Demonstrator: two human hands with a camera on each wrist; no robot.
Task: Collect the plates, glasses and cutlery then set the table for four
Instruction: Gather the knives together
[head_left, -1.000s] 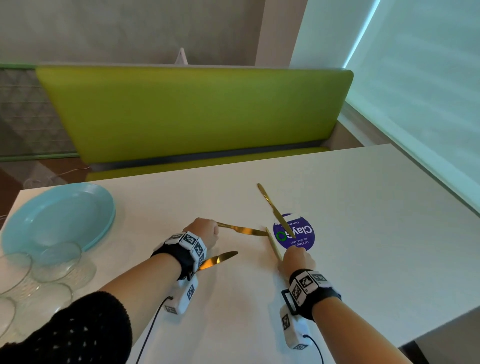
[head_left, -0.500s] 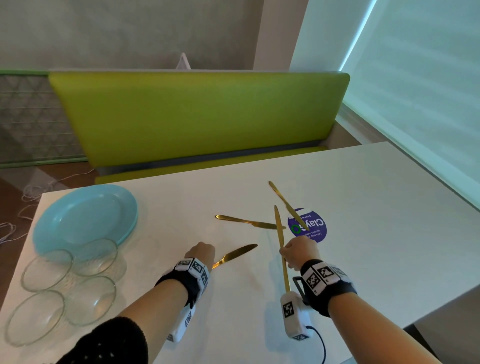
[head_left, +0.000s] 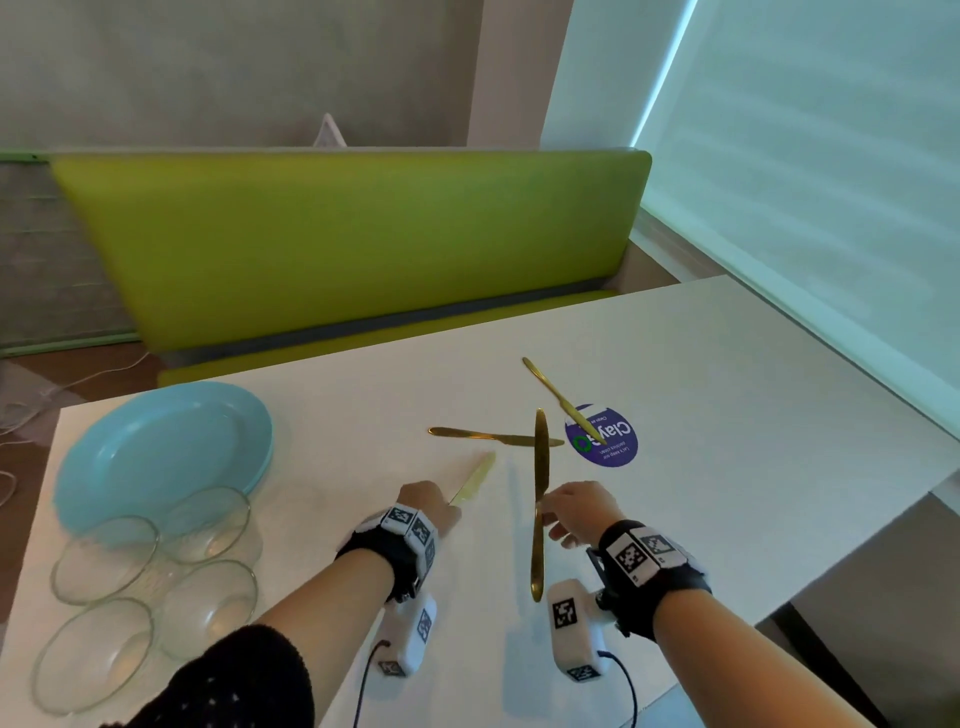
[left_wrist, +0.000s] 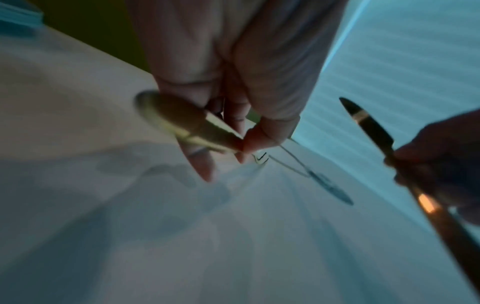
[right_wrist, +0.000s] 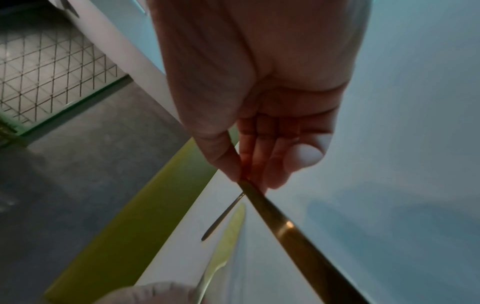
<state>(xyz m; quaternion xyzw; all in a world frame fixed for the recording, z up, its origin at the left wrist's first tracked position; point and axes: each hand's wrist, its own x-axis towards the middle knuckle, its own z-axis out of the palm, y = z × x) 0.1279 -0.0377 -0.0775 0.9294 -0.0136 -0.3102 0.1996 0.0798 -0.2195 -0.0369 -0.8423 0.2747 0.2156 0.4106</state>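
Several gold knives are on or over the white table (head_left: 727, 395). My left hand (head_left: 431, 506) grips one gold knife (head_left: 474, 483) by its handle, blade pointing away; its handle (left_wrist: 187, 127) shows between thumb and fingers in the left wrist view. My right hand (head_left: 574, 512) pinches a second gold knife (head_left: 540, 499) near its middle, lifted off the table and pointing away from me; the same knife (right_wrist: 293, 232) shows in the right wrist view. A third knife (head_left: 493, 437) lies flat ahead, and a fourth (head_left: 563, 401) lies partly on a purple sticker (head_left: 605, 441).
A stack of light blue plates (head_left: 161, 452) sits at the table's left, with several clear glass bowls (head_left: 208, 608) just in front of it. A green bench (head_left: 353, 244) runs behind the table. A window blind (head_left: 831, 156) is on the right.
My right hand has lifted its knife off the table and swung it upright. My left hand drew back toward me with its knife. The head view shifted right.
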